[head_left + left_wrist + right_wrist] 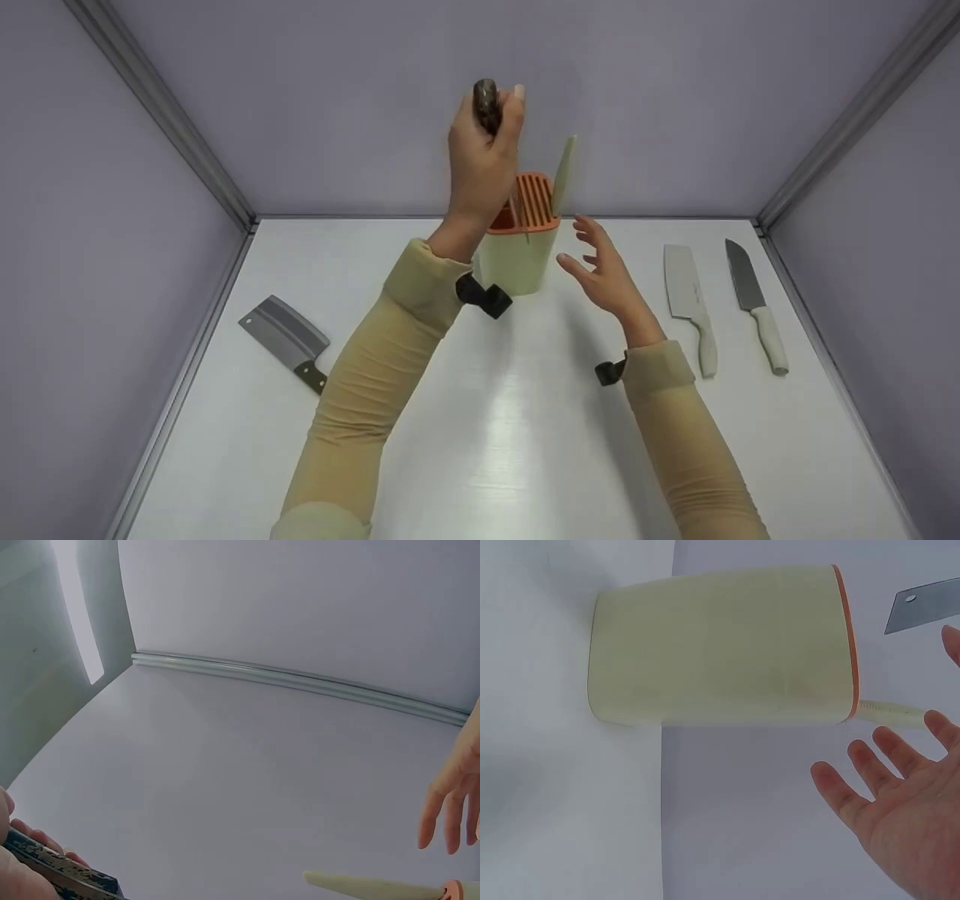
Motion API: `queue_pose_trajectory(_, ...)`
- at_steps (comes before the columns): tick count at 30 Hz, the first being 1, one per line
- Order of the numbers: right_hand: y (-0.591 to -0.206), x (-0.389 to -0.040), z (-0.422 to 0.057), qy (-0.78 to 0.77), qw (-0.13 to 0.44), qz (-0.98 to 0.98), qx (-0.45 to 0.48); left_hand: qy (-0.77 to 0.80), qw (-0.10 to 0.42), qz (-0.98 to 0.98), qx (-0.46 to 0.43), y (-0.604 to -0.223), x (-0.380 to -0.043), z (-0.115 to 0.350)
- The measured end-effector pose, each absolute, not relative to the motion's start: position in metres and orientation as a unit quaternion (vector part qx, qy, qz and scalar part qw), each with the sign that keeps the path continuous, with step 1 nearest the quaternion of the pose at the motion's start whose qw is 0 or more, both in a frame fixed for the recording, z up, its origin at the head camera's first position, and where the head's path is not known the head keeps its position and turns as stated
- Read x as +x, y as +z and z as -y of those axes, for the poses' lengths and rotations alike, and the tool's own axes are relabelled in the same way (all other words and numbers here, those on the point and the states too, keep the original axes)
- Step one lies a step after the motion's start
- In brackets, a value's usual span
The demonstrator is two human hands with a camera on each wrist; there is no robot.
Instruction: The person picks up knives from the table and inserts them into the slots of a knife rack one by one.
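Observation:
My left hand (480, 169) grips the dark mottled handle (486, 105) of a cleaver, raised above the knife block (517, 262). The cleaver's blade (926, 606), with a hole near its corner, points down just over the block's orange rim in the right wrist view. The block is pale green with an orange slotted top (537, 199). A knife with a pale green handle (564, 176) stands in its right side. My right hand (606, 276) is beside the block on the right, fingers spread and holding nothing; in the right wrist view its palm (922, 825) shows.
Another cleaver (285, 337) with a dark handle lies on the white table (480, 450) at left, partly behind my left sleeve. At right lie a broad pale-bladed knife (686, 292) and a grey-bladed knife (754, 300). Grey walls (675, 97) enclose the table's back and sides.

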State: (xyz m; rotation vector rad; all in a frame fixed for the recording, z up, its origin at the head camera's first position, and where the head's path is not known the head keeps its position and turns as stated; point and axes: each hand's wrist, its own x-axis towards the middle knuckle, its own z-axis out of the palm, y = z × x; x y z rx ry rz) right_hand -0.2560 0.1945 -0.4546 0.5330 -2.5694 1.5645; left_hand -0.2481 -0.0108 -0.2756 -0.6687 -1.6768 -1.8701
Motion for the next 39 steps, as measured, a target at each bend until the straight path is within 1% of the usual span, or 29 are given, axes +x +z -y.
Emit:
queue_pose_trajectory(4,-0.437,-0.243,-0.190,0.510,0.038,0.841,0.174,-0.686,0.282,0.621,-0.253,-0.276,-0.256,0.006)
queue_pose_trajectory(7,-0.433,-0.242,-0.190,0.512,0.039,0.841,0.173,-0.679,0.294,0.619,-0.263,-0.277,-0.262,0.001)
queue_pose_trajectory(16,-0.430,-0.244,-0.190,0.521,0.047,0.835,0.170,-0.626,0.333,0.630,-0.317,-0.282,-0.280,-0.014)
queue_pose_trajectory(24,-0.433,-0.245,-0.191,0.521,0.045,0.836,0.168,-0.611,0.354,0.633,-0.317,-0.290,-0.293,-0.023)
queue_pose_trajectory(31,-0.471,-0.267,-0.202,0.517,0.057,0.838,0.163,-0.604,0.342,0.647,-0.316,-0.300,-0.299,-0.025)
queue_pose_trajectory(39,-0.471,-0.264,-0.196,0.517,0.049,0.840,0.155,-0.615,0.315,0.660,-0.293,-0.309,-0.305,-0.027)
